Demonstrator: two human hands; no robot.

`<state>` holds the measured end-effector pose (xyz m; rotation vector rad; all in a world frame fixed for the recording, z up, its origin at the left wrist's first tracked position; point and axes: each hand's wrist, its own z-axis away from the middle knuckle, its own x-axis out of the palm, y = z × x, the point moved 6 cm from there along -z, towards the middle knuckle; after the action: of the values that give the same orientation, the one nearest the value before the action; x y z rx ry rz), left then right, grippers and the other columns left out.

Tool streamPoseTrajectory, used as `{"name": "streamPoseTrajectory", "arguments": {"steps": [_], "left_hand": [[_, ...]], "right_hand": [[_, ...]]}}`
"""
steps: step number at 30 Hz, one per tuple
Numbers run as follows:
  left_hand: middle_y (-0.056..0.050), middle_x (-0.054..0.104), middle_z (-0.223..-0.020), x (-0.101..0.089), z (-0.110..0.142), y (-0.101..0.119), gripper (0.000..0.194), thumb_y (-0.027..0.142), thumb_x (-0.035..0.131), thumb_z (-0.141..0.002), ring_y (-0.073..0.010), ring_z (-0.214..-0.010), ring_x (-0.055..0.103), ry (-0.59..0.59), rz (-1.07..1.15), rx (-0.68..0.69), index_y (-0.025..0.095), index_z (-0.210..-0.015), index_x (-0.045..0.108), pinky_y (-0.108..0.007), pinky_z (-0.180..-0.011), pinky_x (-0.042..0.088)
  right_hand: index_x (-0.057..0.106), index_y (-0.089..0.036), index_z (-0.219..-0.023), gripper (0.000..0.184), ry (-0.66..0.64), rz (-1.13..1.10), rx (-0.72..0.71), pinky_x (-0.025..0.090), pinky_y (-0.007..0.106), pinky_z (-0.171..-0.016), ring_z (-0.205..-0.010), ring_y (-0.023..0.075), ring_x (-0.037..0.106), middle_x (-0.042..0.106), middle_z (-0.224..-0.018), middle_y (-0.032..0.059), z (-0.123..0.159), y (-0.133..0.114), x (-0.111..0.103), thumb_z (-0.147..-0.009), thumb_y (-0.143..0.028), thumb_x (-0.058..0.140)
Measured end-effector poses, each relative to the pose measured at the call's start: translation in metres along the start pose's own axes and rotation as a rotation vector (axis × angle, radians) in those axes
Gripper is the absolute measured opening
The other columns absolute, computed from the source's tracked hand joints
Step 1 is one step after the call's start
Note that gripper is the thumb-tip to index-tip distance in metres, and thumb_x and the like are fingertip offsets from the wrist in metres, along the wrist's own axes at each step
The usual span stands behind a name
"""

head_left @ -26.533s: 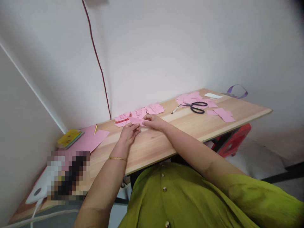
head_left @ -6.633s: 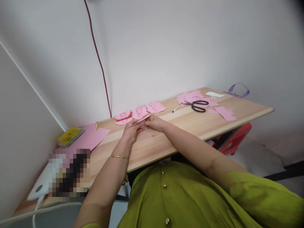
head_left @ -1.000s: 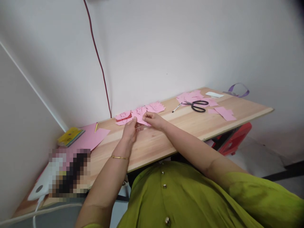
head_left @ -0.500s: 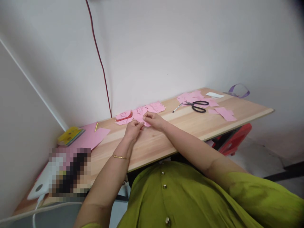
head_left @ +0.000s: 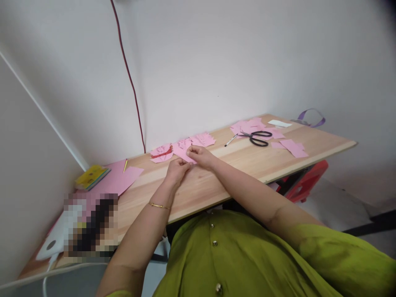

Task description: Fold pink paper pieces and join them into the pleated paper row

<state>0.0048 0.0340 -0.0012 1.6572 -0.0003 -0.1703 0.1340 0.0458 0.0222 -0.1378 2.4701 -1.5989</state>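
Observation:
A small pink paper piece is pinched between both my hands just above the wooden table. My left hand, with a gold bangle on the wrist, grips its near edge with curled fingers. From the right, my right hand pinches the same piece with fingertips pressed together. Just behind my hands, folded pink paper pieces lie in a row along the wall.
Black scissors and a pen lie on more pink paper at the far right, with pink scraps nearby. A large pink sheet and yellow pad sit left. A red cable hangs down the wall.
My left hand has slid a little nearer and lower on the pink piece over the last second. My right hand keeps its pinch almost in place.

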Motion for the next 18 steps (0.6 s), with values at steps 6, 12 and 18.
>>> {"name": "streamPoseTrajectory", "arguments": {"steps": [6,12,18], "left_hand": [[-0.002,0.06,-0.054,0.003,-0.002,-0.006,0.023,0.027,0.081,-0.057,-0.0107,-0.051,0.05,-0.041,0.044,-0.032,0.014,-0.061,0.063,-0.025,-0.054,0.039],[0.003,0.056,-0.056,-0.01,-0.007,-0.001,0.037,0.035,0.086,-0.052,-0.0094,-0.051,0.051,0.067,0.265,-0.048,0.016,-0.065,0.056,-0.025,-0.053,0.044],[0.004,0.054,-0.054,-0.02,-0.01,0.002,0.042,0.034,0.086,-0.052,-0.0071,-0.049,0.05,0.134,0.294,-0.062,0.016,-0.055,0.048,-0.023,-0.054,0.045]], "right_hand": [[0.054,-0.017,-0.078,0.025,-0.01,0.01,0.021,0.035,0.024,-0.063,-0.066,0.0115,0.043,0.05,-0.069,-0.0029,0.0,0.001,0.0,-0.076,-0.041,0.059],[0.054,-0.016,-0.076,0.024,-0.051,0.065,-0.007,0.032,0.024,-0.061,-0.064,0.0104,0.04,0.047,-0.068,-0.0036,0.0,-0.002,0.0,-0.076,-0.039,0.058],[0.053,-0.017,-0.076,0.023,-0.039,0.079,0.008,0.031,0.024,-0.059,-0.063,0.0104,0.038,0.045,-0.066,-0.0041,0.001,-0.003,-0.001,-0.076,-0.039,0.058]]}}
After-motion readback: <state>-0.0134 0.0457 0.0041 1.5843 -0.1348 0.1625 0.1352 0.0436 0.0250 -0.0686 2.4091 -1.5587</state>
